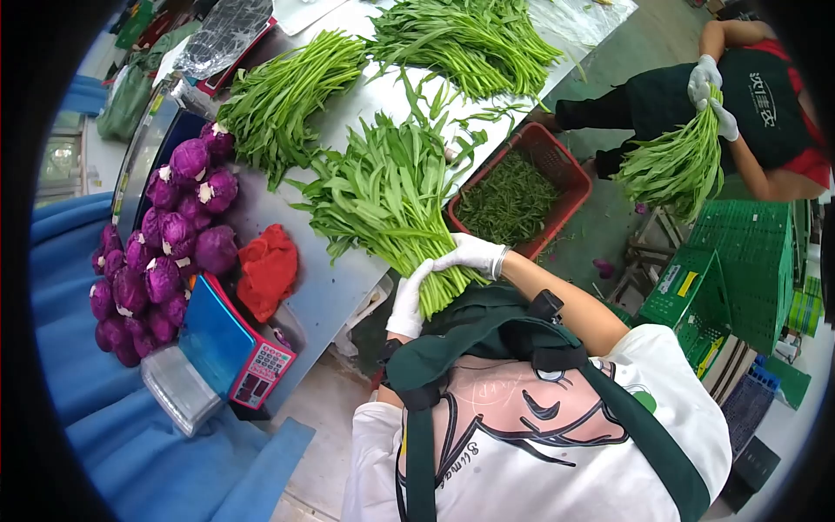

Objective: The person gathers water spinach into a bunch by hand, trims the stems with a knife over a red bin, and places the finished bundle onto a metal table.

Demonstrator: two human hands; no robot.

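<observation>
Both my hands, in white gloves, hold a large bunch of water spinach (383, 187) by its pale green stems, close in front of my body. My left hand (407, 304) wraps the stems from the left side, near the cut ends. From the right, my right hand (477, 255) grips the same stems a little higher up. The leaves point away from me over the white table (335, 235). Another pile of water spinach (291, 96) lies to the left on the table, and a wider heap (465, 43) lies at the far end.
Purple cabbages (165, 248) are stacked at left, beside a red cloth (267, 271) and a blue-topped scale (222, 335). A red crate (565, 204) with leafy scraps stands on the floor. At right, a co-worker (739, 104) holds another bunch (674, 170), near green crates (744, 261).
</observation>
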